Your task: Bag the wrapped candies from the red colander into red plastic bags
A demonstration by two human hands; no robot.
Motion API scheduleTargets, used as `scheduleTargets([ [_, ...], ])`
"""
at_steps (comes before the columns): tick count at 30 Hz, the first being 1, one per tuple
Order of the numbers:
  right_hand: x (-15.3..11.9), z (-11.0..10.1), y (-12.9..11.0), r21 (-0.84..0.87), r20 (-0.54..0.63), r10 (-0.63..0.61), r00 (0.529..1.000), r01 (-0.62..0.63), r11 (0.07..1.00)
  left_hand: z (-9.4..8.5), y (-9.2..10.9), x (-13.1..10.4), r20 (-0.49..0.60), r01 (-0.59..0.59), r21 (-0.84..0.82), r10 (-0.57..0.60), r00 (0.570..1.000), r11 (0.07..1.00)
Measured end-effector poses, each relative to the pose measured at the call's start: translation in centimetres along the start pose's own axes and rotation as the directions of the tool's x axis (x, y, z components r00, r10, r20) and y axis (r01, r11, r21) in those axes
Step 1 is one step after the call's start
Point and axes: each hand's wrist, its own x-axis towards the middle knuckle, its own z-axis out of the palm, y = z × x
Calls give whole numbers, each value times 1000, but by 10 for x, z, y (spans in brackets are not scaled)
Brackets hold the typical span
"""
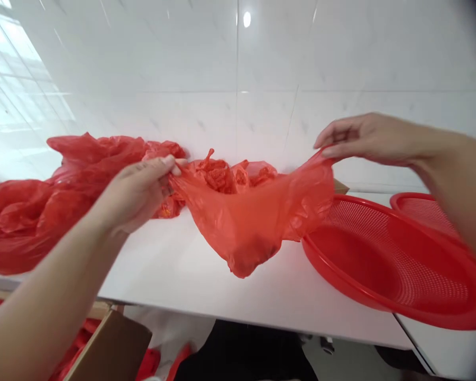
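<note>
A thin red plastic bag (249, 217) is stretched between my two hands above the white table. My left hand (145, 185) pinches its left upper corner between thumb and fingers. At the opposite corner, my right hand (365, 138) grips the bag's edge the same way. The bag sags in the middle, and a darker lump shows through at its bottom; I cannot tell what it is. Right behind it, several knotted red bags (218, 174) lie against the wall, partly hidden by the stretched one.
A large heap of red plastic bags (83, 174) covers the table's left end. Red perforated plastic baskets (365, 264) stand at the right, one partly behind the other. Below the front edge of the white table (182, 280) is a cardboard box (111, 349) with red material inside.
</note>
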Motion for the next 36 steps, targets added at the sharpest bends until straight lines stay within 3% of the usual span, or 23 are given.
scheduleTargets([
  [3, 4, 9, -12, 12, 20, -77, 997, 77, 997, 14, -13, 4, 299, 100, -89, -69, 952, 991],
  [5, 3, 21, -26, 46, 11, -184, 983, 184, 982, 28, -17, 5, 411, 155, -70, -113, 905, 985],
  [9, 3, 63, -63, 110, 96, -378, 921, 368, 923, 61, -17, 2, 562, 306, 171, -348, 750, 936],
  [11, 5, 87, -80, 174, 148, -459, 876, 434, 884, 72, -18, 1, 581, 294, 264, -394, 712, 919],
  [14, 10, 116, -89, 303, 140, -515, 846, 458, 835, 76, -23, -1, 569, 244, 318, -391, 724, 916],
  [18, 13, 138, -70, 406, 38, -388, 921, 340, 848, 65, -31, -3, 458, 326, 322, -447, 768, 889],
  [20, 13, 147, -52, 439, 53, -329, 943, 274, 856, 60, -33, -5, 427, 370, 333, -489, 761, 867],
  [22, 13, 155, -35, 481, 94, -308, 947, 228, 847, 58, -33, -7, 428, 404, 369, -539, 726, 837],
  [24, 12, 160, -25, 509, 93, -300, 949, 214, 834, 58, -33, -9, 424, 422, 403, -574, 700, 812],
  [30, 7, 159, -25, 470, -52, -223, 973, 221, 855, 61, -33, -11, 376, 428, 364, -551, 745, 827],
  [34, 11, 164, -23, 452, -30, -245, 969, 232, 861, 63, -35, -9, 364, 433, 403, -575, 733, 806],
  [36, 13, 166, -23, 467, -101, -207, 973, 230, 854, 65, -38, -8, 385, 449, 351, -563, 731, 822],
])
